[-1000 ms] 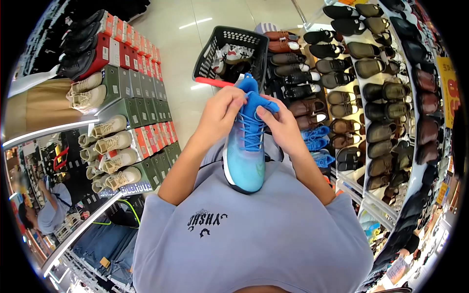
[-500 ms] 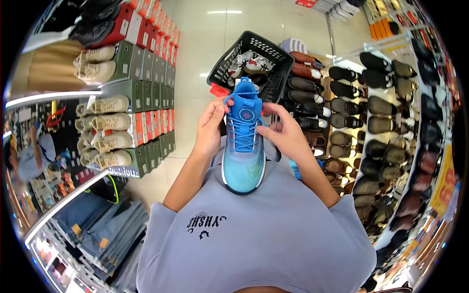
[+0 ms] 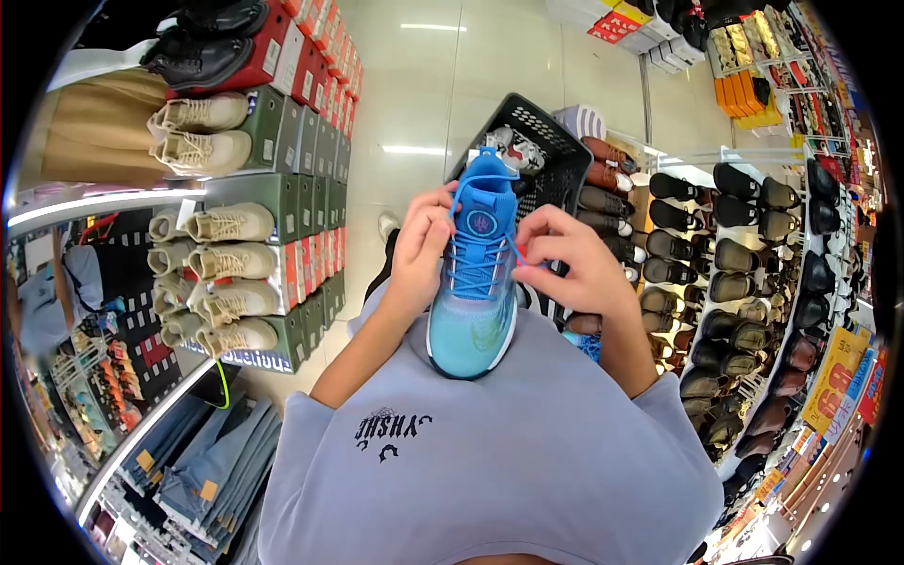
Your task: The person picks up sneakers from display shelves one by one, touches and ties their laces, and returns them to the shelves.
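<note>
A blue-to-turquoise sneaker (image 3: 474,325) is held in front of my chest, toe toward me, with its laces crossed over the tongue. My left hand (image 3: 424,250) is closed on its side near the collar, by a strand of blue lace (image 3: 486,179) that loops across the tongue. At the other side, my right hand (image 3: 574,268) pinches a lace end between thumb and fingers, drawn slightly away from the shoe. My left palm and the far side of the sneaker are hidden.
Beyond the sneaker, a black plastic basket (image 3: 541,127) on the floor holds shoes. Stacked shoeboxes (image 3: 287,202) with beige shoes (image 3: 231,261) rise on the left. Racks of dark shoes (image 3: 739,254) line the right. Folded jeans (image 3: 212,461) lie at lower left.
My right hand has moved from resting beside the laces to pinching a lace end and pulling it a little outward. My left hand stays at the sneaker's side. The view has shifted slightly.
</note>
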The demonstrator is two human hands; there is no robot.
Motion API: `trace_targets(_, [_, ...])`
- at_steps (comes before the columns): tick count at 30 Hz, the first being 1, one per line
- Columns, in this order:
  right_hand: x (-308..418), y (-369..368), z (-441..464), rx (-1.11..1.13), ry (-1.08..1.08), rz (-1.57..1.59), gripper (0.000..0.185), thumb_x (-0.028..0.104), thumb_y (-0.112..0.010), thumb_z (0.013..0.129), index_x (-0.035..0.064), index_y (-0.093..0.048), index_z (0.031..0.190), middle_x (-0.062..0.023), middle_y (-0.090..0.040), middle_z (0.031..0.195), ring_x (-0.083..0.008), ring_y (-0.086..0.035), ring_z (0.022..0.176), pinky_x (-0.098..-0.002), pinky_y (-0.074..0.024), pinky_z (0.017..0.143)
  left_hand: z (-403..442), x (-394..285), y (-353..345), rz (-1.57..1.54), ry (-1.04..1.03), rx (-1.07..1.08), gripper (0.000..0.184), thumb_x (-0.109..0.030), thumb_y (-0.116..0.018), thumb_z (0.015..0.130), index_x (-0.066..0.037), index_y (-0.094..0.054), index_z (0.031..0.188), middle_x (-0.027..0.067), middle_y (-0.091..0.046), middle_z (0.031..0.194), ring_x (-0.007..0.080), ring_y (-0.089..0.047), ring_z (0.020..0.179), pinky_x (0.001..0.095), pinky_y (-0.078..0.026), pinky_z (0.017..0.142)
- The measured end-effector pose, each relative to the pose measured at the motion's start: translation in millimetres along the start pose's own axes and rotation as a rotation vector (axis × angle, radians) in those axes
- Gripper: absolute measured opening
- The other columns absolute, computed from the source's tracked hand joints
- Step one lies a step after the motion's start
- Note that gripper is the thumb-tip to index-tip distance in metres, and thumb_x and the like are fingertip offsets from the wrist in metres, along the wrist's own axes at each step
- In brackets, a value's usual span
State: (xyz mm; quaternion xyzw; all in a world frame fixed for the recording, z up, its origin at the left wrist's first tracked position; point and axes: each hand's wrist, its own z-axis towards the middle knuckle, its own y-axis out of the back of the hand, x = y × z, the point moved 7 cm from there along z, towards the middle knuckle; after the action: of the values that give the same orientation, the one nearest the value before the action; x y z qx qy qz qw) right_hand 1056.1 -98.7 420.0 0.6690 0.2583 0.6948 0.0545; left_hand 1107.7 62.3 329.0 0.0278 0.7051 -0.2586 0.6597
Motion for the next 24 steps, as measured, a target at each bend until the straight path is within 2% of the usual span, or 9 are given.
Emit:
trace_targets(2, [8.7, -18.8, 26.1, -0.012, 0.040, 0.050, 0.017, 0.009, -0.073, 0.073, 0.0021, -0.058, 0.069, -0.0072, -0.056, 0.092, -0.0196, -0.056, 0.078, -0.0282, -0.0468, 0.068, 11.3, -31.9, 13.9, 0.227, -0.218, 0.076, 0.025, -0.021, -0.044, 0.098, -0.003, -0.052, 0.082, 0.0125, -0.051, 0.112, 0.0329, -0.040, 0.127, 0.0400, -0.031, 0.103])
trace_targets(6, [13.2, -34.8, 76.1, -0.074, 0.092, 0.332, 0.018, 0.007, -0.073, 0.074, 0.0010, -0.058, 0.068, -0.0105, -0.064, 0.098, -0.0181, -0.056, 0.076, -0.0275, -0.0463, 0.065, 44.4, -45.3, 67.3, 0.115, -0.143, 0.030, 0.026, -0.023, -0.044, 0.098, -0.003, -0.052, 0.082, 0.0129, -0.051, 0.108, 0.0342, -0.037, 0.129, 0.0421, -0.029, 0.104])
trace_targets(8, [9.0, -42.2, 95.3, -0.066, 0.013, 0.453, 0.013, 0.007, -0.073, 0.074, 0.0020, -0.061, 0.071, -0.0105, -0.068, 0.096, -0.0185, -0.057, 0.080, -0.0301, -0.0458, 0.072, 56.6, -48.9, 82.0, 0.035, -0.087, 0.041, 0.026, -0.023, -0.042, 0.099, -0.004, -0.050, 0.084, 0.0122, -0.052, 0.107, 0.0333, -0.035, 0.131, 0.0417, -0.026, 0.106])
trace_targets(10, [22.5, -40.9, 111.5, -0.084, 0.150, 0.181, 0.011, 0.009, -0.074, 0.073, 0.0033, -0.066, 0.078, -0.0079, -0.069, 0.092, -0.0200, -0.058, 0.088, -0.0339, -0.0433, 0.083, 65.4, -48.4, 87.8, -0.113, -0.004, 0.062, 0.023, -0.022, -0.039, 0.100, -0.003, -0.049, 0.091, 0.0109, -0.055, 0.100, 0.0318, -0.034, 0.131, 0.0413, -0.024, 0.107])
trace_targets(11, [26.9, -41.1, 116.9, -0.031, 0.073, 0.083, 0.016, 0.007, -0.070, 0.072, 0.0037, -0.068, 0.087, -0.0066, -0.068, 0.096, -0.0231, -0.058, 0.096, -0.0363, -0.0393, 0.092, 70.3, -48.9, 91.3, -0.113, 0.007, 0.080, 0.023, -0.022, -0.039, 0.100, -0.003, -0.049, 0.091, 0.0109, -0.055, 0.100, 0.0318, -0.034, 0.131, 0.0413, -0.024, 0.107])
trace_targets(14, [38.2, -33.8, 136.1, -0.122, 0.283, 0.280, 0.021, 0.004, -0.063, 0.072, 0.0014, -0.067, 0.092, -0.0098, -0.067, 0.100, -0.0270, -0.059, 0.099, -0.0369, -0.0413, 0.092, 87.4, -47.5, 89.1, -0.119, 0.063, 0.211, 0.022, -0.022, -0.037, 0.101, -0.003, -0.046, 0.096, 0.0101, -0.057, 0.092, 0.0304, -0.031, 0.133, 0.0415, -0.023, 0.108])
trace_targets(15, [31.4, -36.0, 140.3, -0.111, 0.292, 0.486, 0.028, 0.003, -0.056, 0.073, -0.0023, -0.065, 0.099, -0.0152, -0.065, 0.105, -0.0293, -0.059, 0.101, -0.0386, -0.0434, 0.092, 93.5, -47.4, 88.4, -0.131, 0.082, 0.196, 0.022, -0.022, -0.036, 0.102, -0.003, -0.046, 0.097, 0.0105, -0.057, 0.090, 0.0301, -0.031, 0.134, 0.0421, -0.022, 0.108])
trace_targets(19, [-10.8, -31.3, 160.8, -0.274, 0.127, 0.882, 0.034, -0.001, -0.049, 0.072, -0.0134, -0.062, 0.101, -0.0249, -0.062, 0.104, -0.0318, -0.063, 0.092, -0.0402, -0.0480, 0.084, 128.0, -53.4, 87.5, 0.025, 0.047, 0.213, 0.022, -0.021, -0.035, 0.102, -0.003, -0.046, 0.097, 0.0117, -0.060, 0.089, 0.0297, -0.031, 0.134, 0.0431, -0.021, 0.109])
trace_targets(24, [-36.7, 3.8, 196.4, -0.320, 0.053, 0.799, 0.034, -0.005, -0.048, 0.071, -0.0085, -0.065, 0.101, -0.0211, -0.064, 0.105, -0.0280, -0.065, 0.088, -0.0354, -0.0488, 0.083, 181.5, -29.5, 93.9, 0.029, 0.174, 0.224, 0.022, -0.021, -0.035, 0.102, -0.002, -0.046, 0.099, 0.0108, -0.061, 0.090, 0.0292, -0.034, 0.132, 0.0422, -0.020, 0.110])
